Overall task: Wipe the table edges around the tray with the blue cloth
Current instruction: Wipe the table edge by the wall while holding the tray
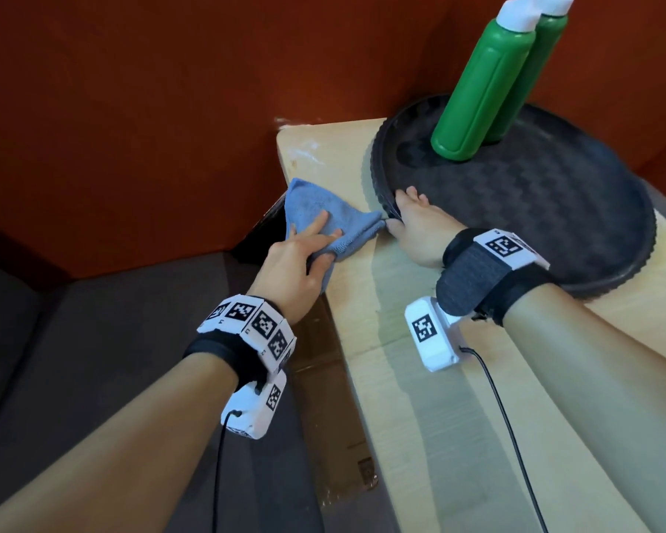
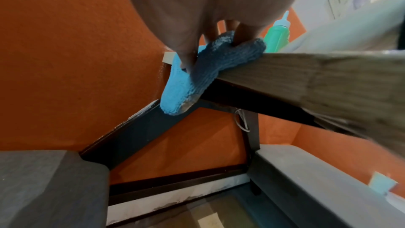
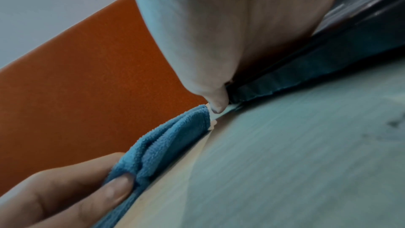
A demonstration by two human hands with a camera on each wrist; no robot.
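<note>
Blue cloth [image 1: 325,213] draped over the counter [image 1: 420,398] edge, just left of the round black tray [image 1: 554,209].

Left hand [image 1: 300,259] grips the cloth: its fingers [image 1: 318,225] lie across the top and the thumb curls into the fold below, so the cloth bunches between them and one end hangs past the counter's side, as the left wrist view shows. Beyond those fingertips the cloth reaches toward the counter's far corner. Right hand [image 1: 416,228] rests on the near rim of the tray, fingers close together and hooked over the rim, thumb down beside the cloth's tip. Two green bottles [image 1: 485,78] with white caps stand on the tray, well beyond the right fingers. An orange wall [image 1: 150,90] lies behind.
</note>
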